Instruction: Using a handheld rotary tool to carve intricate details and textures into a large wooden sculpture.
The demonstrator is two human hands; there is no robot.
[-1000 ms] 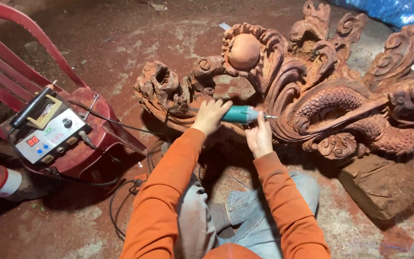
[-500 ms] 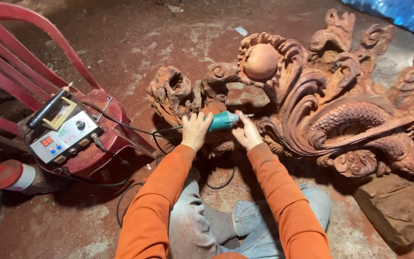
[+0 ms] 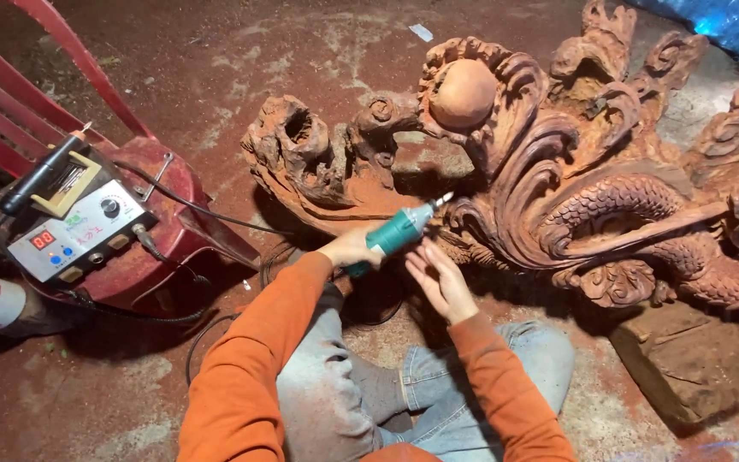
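Head view: left hand (image 3: 351, 249) grips teal rotary tool (image 3: 393, 234); right hand (image 3: 440, 279) open just beside

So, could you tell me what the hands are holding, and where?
The left hand grips the teal rotary tool by its rear body. The right hand is open, holding nothing.

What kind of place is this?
Probably a woodcarving workshop: a big dragon carving lies on the dusty red floor, the left hand holds a green rotary tool, and its control box sits nearby.
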